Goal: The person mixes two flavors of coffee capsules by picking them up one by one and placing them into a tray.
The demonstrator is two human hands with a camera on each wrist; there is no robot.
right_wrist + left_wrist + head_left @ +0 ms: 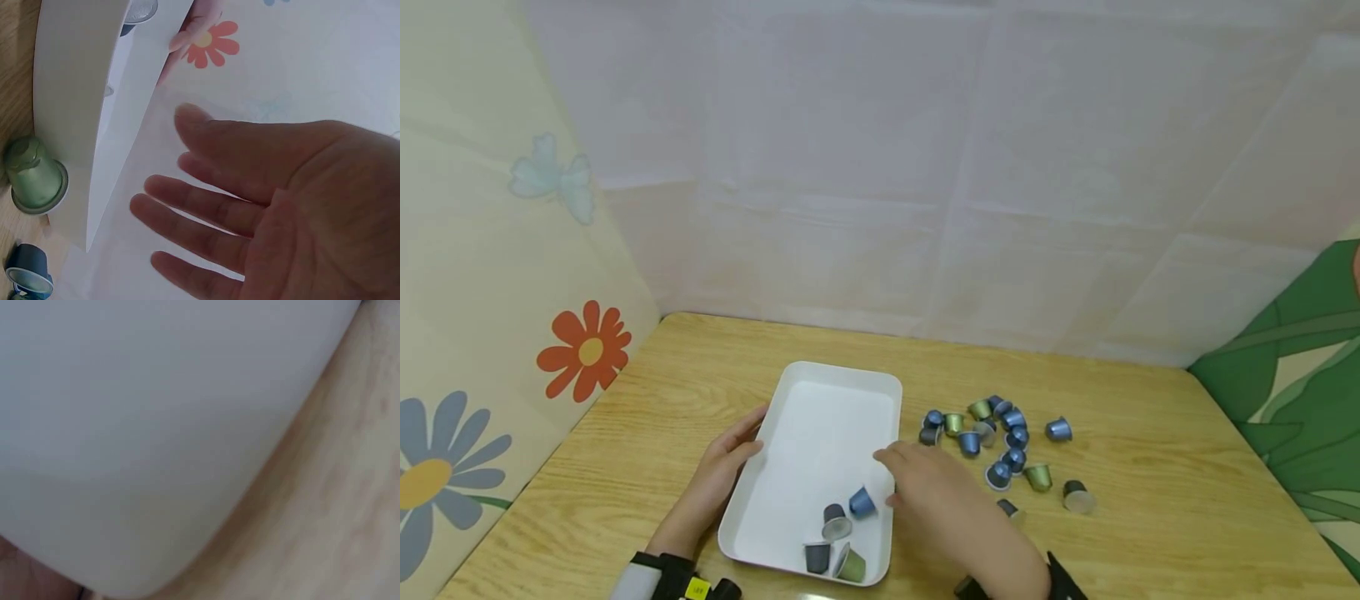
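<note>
In the head view a shallow white tray (820, 433) lies on the table, with several coffee capsules near its front end: a blue one (862, 502), a green one (850, 564) and dark ones (817, 557). My left hand (718, 471) holds the tray's left side, thumb at the rim; its other fingers are partly hidden. Over the right rim hovers my right hand (928, 483), and the right wrist view shows its fingers spread and holding nothing. A green capsule (36, 176) stands beside the tray's outer wall there.
Right of the tray, a loose group of blue capsules (1017, 437), green capsules (1038, 477) and dark ones lies on the wooden table (1165, 433). A blue capsule (1059, 429) and a dark capsule (1078, 496) lie farther right. White cloth (925, 167) hangs behind.
</note>
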